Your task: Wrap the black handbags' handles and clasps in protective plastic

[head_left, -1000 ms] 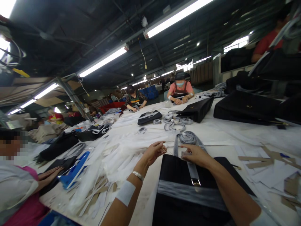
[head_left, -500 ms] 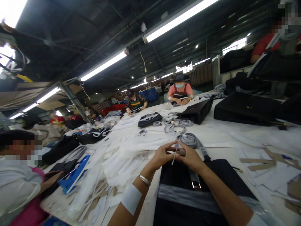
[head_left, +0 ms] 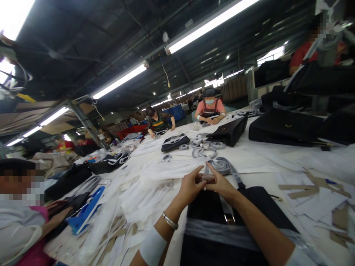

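Both hands meet above a black bag [head_left: 205, 210] that lies on the table in front of me. My left hand [head_left: 190, 184] is closed in a pinch on a thin white string, mostly hidden by the fingers. Against it, my right hand [head_left: 223, 184] has its thumb and fingers closed on the same string, its index finger pointing up. Clear plastic film [head_left: 210, 231] wraps across the bag. A strap with a shiny metal buckle [head_left: 229, 218] lies on it, under my wrists. Just beyond my fingertips sits a coiled, plastic-wrapped strap [head_left: 221, 165], joined to the bag.
White plastic sheets [head_left: 144, 199] and cardboard strips heap on the left, paper and card scraps [head_left: 318, 199] on the right. Black bags [head_left: 285, 127] stand farther back. A co-worker [head_left: 22, 218] sits close at left by a blue holder [head_left: 85, 210]; two others work across the table [head_left: 191, 131].
The string's free end, which hung below my fingers, is now mostly hidden in the pinch. My left hand's fingers have drawn closer around it. The view has shifted slightly.
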The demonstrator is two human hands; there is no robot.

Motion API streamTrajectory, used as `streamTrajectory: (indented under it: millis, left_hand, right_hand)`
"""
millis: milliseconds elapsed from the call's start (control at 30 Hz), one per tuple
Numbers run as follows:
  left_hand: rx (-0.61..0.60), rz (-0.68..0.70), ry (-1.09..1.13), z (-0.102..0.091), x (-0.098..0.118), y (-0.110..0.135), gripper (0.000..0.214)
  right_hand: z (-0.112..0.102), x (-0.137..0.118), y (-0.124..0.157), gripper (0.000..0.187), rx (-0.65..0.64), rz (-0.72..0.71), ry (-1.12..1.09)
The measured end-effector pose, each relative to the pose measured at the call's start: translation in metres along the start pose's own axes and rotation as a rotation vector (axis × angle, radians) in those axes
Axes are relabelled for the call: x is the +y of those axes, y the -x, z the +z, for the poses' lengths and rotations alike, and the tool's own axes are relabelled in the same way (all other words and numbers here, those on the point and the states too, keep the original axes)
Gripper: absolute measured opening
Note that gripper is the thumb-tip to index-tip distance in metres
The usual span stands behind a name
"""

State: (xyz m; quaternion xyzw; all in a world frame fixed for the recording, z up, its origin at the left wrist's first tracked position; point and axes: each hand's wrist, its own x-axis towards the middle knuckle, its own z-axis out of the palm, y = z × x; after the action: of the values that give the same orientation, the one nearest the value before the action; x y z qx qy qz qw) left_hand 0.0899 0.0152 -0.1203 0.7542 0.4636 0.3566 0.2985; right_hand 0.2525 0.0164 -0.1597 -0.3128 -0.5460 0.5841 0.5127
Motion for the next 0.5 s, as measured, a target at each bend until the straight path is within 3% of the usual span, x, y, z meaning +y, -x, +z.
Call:
streamTrajectory:
  millis: [100,167,233,367,500]
  left_hand:
    - [0.044,-0.047,0.010,-0.007,-0.010,-0.002,0.069]
    - [0.070,-0.082,0.028,-0.010,-0.017,-0.002,0.069]
    - [0.097,-0.108,0.058,-0.012,-0.023,-0.001,0.067]
    - [0.167,-0.109,0.126,-0.017,-0.025,0.004,0.063]
    - [0.291,-0.069,0.147,-0.033,-0.012,0.011,0.056]
  right_hand:
    - [-0.004,-0.003,-0.003,0.080,0.176,0.092,-0.103]
    - [-0.009,0.000,-0.006,0.059,0.302,0.132,-0.020]
    - [-0.015,0.005,-0.010,0.051,0.364,0.151,0.078]
    - [-0.021,0.018,-0.014,0.035,0.360,0.127,0.305]
    - [-0.022,0.027,-0.012,0.022,0.288,0.057,0.517]
